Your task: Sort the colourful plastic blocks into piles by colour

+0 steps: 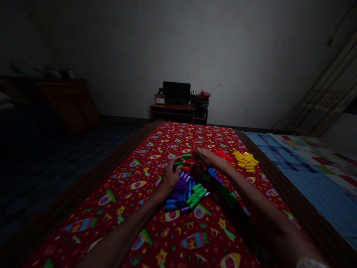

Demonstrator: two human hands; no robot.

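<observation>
Both my arms reach out over a red patterned cloth (156, 238) to a heap of small coloured plastic pieces (189, 193): purple, blue, green and red. My left hand (169, 175) rests at the heap's left side, fingers curled round pieces near a green piece (186, 156). Beyond the heap, my right hand (205, 157) lies with its fingers closed over red pieces (222, 153). A separate pile of yellow pieces (246, 161) sits to the right of that hand.
The cloth covers a long wooden table (290, 193). A quilted bed cover (315, 167) lies to the right. Against the far wall stands a low desk (173, 111) with a dark monitor (176, 92). The room is dim, with dark furniture at left.
</observation>
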